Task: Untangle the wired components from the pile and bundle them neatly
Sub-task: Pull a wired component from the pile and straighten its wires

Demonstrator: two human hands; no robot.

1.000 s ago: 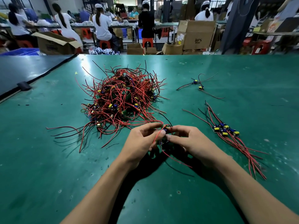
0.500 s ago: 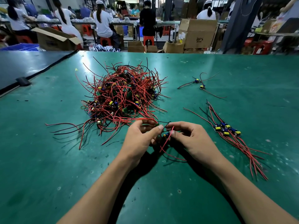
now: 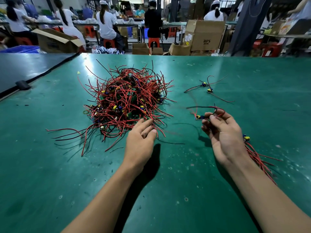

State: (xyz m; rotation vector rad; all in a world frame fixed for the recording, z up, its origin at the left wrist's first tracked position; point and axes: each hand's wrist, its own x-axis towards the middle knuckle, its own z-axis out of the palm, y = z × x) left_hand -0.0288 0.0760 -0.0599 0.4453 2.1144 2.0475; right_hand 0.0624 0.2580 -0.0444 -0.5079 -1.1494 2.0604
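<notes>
Sorted bundle: a small bundle (image 3: 257, 155) is laid toward the worktop's (image 3: 168, 190) near right, partly hidden by the right forearm.
Left grip: released; the left hand (image 3: 141, 140) is spread loosely at the pile's near fringe.
Right grip: one freed component (image 3: 200, 117) is pinched in the right hand (image 3: 223, 137), clear of the pile.
Pile: the tangle (image 3: 127, 101), toward the far left, is judged largely unsorted.
Far edge: two loose components (image 3: 207, 87) are left unbundled.

green table (image 3: 50, 165) | dark bench (image 3: 25, 68) left, black clip (image 3: 22, 84) at its edge | behind: open cardboard box (image 3: 55, 42), bps box (image 3: 207, 36), red stool (image 3: 153, 41), blue bin (image 3: 20, 49) | seated workers (image 3: 106, 22) at far benches
</notes>
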